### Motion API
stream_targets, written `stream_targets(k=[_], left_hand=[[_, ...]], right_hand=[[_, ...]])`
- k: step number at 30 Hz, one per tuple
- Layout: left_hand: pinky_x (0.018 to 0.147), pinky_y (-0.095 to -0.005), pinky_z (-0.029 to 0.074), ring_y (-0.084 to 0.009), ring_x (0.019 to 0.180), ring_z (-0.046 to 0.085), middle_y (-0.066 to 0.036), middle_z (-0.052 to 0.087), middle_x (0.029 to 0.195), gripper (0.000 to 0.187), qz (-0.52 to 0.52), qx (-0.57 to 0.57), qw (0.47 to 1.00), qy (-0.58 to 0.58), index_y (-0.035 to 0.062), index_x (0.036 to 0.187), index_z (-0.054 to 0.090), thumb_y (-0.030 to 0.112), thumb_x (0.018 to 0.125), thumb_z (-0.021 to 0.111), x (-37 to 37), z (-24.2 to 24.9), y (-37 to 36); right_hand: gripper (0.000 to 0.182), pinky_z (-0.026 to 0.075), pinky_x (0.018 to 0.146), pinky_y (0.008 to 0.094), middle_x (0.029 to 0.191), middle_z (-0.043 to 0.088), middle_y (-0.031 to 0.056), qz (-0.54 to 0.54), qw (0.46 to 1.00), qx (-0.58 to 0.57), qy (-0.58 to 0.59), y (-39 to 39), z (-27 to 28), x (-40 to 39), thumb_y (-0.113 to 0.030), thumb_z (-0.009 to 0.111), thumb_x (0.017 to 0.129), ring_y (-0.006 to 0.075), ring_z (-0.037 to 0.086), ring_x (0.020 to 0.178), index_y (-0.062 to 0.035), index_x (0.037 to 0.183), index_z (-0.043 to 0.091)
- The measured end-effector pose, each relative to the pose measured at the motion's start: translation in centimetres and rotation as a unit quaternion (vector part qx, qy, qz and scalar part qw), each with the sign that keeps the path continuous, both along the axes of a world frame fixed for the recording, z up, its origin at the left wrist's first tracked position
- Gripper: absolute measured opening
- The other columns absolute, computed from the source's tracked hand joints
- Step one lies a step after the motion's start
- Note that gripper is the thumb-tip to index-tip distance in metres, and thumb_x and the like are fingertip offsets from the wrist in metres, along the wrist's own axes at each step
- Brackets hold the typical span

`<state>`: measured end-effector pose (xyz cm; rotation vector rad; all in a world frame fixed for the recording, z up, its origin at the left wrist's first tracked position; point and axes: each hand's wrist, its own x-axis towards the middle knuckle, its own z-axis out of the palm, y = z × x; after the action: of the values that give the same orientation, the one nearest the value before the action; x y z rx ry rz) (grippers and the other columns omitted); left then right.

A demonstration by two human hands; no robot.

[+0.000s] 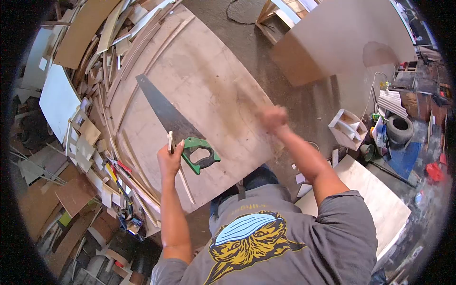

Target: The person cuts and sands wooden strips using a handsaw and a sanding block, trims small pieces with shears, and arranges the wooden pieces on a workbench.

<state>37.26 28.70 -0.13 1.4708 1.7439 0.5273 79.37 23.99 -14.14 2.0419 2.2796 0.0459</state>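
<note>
My left hand (170,160) is closed on a thin wooden strip (170,140), whose pale end sticks up above my thumb. Below the hand, a narrow length of wood (186,186) runs down over the large plywood sheet (223,71). Just right of my left thumb lies a handsaw (164,104), its green and black handle toward me and its blade pointing to the far left. My right hand (274,118) is over the sheet's right edge, smeared by motion; I cannot tell whether it holds anything.
Long thin strips (142,57) lie along the sheet's left side. Beyond them is a heap of wood offcuts (90,133). A brown panel (342,38) is at upper right. On the right are a white wooden box (348,129), a dark tire-like ring (400,128) and a pale board (370,194).
</note>
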Motion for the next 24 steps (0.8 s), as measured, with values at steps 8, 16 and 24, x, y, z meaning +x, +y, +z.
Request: stream_targets(k=[8,16,24], left_hand=[[0.05,-0.0354,0.034,-0.0111,0.054,0.039,-0.004,0.046,0.054,0.043,-0.03,-0.004,1.0,-0.005,-0.001,0.068,0.06,0.03,0.09,0.079,-1.6,1.4,-2.3],[0.049,-0.0361,0.036,-0.0117,0.052,0.04,-0.004,0.046,0.053,0.047,-0.058,0.011,0.998,0.027,0.0003,0.064,0.056,0.031,0.089,0.08,-5.1,2.2,-5.1],[0.051,-0.041,0.04,-0.0212,0.049,0.049,-0.012,0.052,0.054,0.051,-0.016,0.045,0.998,0.031,-0.0029,0.07,0.063,0.043,0.088,0.077,-12.4,2.6,-10.0]], right_hand=[[0.022,0.049,0.057,0.0433,0.068,0.067,0.0029,0.0,0.999,0.036,0.005,-7.0,1.3,0.6,-0.034,0.061,0.095,0.025,0.068,0.063,-0.017,0.081,0.062],[0.043,0.056,0.071,0.0567,0.087,0.073,0.0177,-0.35,0.935,-0.016,0.046,-7.9,4.3,5.9,-0.042,0.038,0.109,0.0407,0.073,0.081,-0.0063,0.1,0.061],[0.038,0.054,0.081,0.0521,0.099,0.071,0.0253,-0.069,0.908,-0.137,0.389,-3.7,6.0,-22.1,-0.038,0.056,0.102,0.0439,0.069,0.092,-0.002,0.109,0.065]])
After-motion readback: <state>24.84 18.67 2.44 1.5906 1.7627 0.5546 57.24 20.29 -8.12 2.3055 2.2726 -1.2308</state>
